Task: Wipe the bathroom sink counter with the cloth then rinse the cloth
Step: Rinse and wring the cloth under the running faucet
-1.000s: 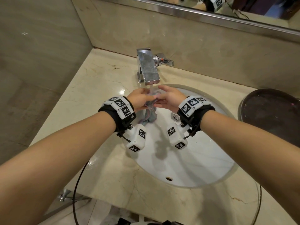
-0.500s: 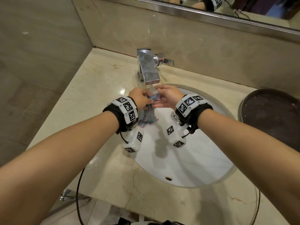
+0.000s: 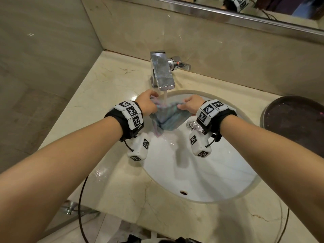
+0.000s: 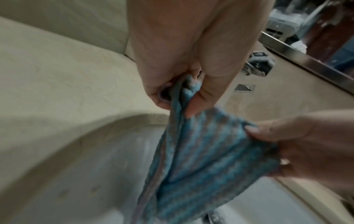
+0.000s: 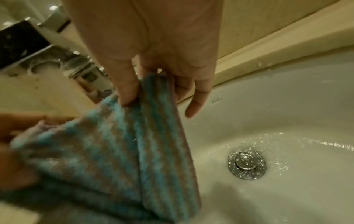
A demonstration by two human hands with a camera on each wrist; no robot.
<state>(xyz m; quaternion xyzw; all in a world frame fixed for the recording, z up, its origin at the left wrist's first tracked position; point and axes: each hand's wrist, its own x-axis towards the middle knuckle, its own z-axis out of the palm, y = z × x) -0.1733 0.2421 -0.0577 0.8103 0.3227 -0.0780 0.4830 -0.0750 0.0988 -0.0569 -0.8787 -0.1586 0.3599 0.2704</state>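
A blue and pink striped cloth (image 3: 166, 118) hangs spread between both hands over the white sink basin (image 3: 210, 172). Water runs from the chrome faucet (image 3: 162, 72) onto its upper middle. My left hand (image 3: 148, 104) grips the cloth's left end (image 4: 182, 97) in curled fingers. My right hand (image 3: 191, 105) pinches the right end (image 5: 153, 94) between thumb and fingers, the little finger sticking out free. The cloth (image 4: 201, 159) sags in a fold between them, its lower tip hanging into the basin.
The beige marble counter (image 3: 108, 88) surrounds the basin, wet at the front left. A dark round tray (image 3: 296, 123) sits at the right. The chrome drain plug (image 5: 246, 165) lies under running water. A wall closes the left side, and a mirror edge (image 3: 245, 18) runs behind.
My hands have drawn apart, spreading the bunched cloth wide under the water stream. Earlier they were pressed together around it.
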